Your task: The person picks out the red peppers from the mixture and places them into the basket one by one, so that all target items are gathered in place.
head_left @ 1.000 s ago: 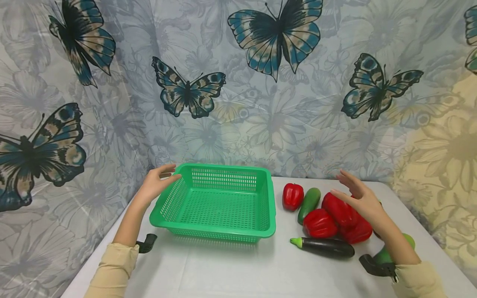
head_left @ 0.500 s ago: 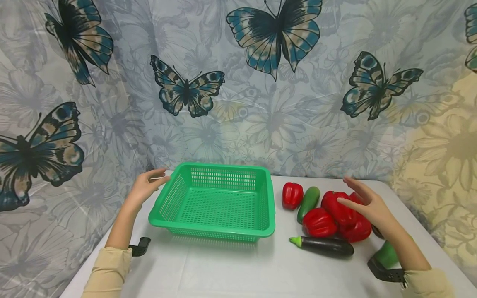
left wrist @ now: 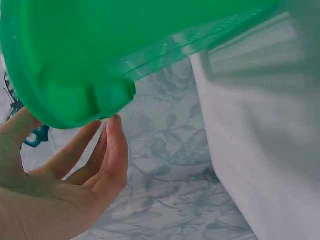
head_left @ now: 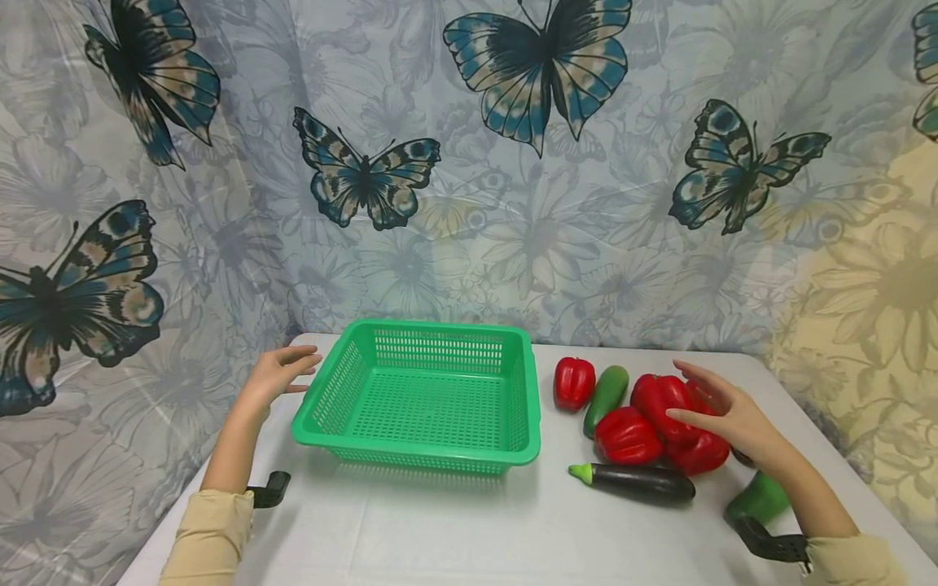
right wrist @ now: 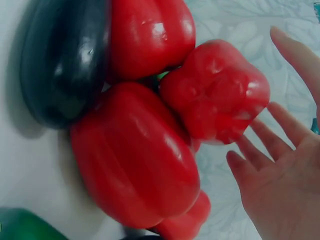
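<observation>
A green perforated plastic basket (head_left: 418, 456) stands on the white table. My left hand (head_left: 274, 376) hovers just outside its left side, fingers relaxed and holding nothing; in the left wrist view its fingertips are right at the basket's rim (left wrist: 55, 117). On the right lies a heap of red bell peppers (head_left: 663, 407). Over the heap's right part is my right hand (head_left: 736, 419), thumb and fingers spread. In the right wrist view those fingers reach beside the topmost pepper (right wrist: 215, 92), with nothing gripped. My right hand hides part of the heap in the head view.
A dark eggplant (head_left: 645, 484) lies in front of the heap. A cucumber (head_left: 607, 400) and a separate red bell pepper (head_left: 575, 383) lie between heap and basket. A green vegetable (head_left: 758, 498) is partly hidden by my right forearm. Butterfly-patterned cloth (head_left: 542, 244) stands behind the table.
My left hand has moved left and lower, from overlapping the basket's rim to outside it. My right hand has shifted right and down over the peppers. Basket and vegetables stay in place.
</observation>
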Demonstrator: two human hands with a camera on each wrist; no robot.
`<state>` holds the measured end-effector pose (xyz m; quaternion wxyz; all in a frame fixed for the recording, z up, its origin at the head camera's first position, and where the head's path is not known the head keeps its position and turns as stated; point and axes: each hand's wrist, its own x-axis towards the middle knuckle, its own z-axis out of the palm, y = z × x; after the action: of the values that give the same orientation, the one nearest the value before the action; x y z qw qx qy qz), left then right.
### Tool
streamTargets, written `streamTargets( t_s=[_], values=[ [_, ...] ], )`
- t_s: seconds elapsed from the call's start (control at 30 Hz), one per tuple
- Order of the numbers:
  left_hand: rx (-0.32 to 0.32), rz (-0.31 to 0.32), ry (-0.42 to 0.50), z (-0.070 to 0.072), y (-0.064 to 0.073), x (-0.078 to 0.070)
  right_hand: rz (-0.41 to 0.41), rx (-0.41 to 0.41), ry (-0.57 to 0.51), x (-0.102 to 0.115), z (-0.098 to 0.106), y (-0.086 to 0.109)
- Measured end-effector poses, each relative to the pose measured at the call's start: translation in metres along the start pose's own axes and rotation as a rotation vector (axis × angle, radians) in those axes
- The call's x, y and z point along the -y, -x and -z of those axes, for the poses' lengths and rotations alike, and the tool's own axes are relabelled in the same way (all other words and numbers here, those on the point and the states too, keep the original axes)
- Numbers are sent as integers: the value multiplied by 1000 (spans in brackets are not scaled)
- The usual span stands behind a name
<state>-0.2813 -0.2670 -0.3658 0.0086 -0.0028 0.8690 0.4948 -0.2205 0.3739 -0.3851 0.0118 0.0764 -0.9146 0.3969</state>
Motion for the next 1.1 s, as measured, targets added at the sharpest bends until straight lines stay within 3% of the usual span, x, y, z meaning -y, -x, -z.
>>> streamTargets(
  t_s=[0.63,1.1],
  values=[
    [55,128,25,2,-8,22,68,95,-122,-11,-3,3],
    [142,168,157,5,-13,44,53,142,-149,-13,-1,3]
  ],
)
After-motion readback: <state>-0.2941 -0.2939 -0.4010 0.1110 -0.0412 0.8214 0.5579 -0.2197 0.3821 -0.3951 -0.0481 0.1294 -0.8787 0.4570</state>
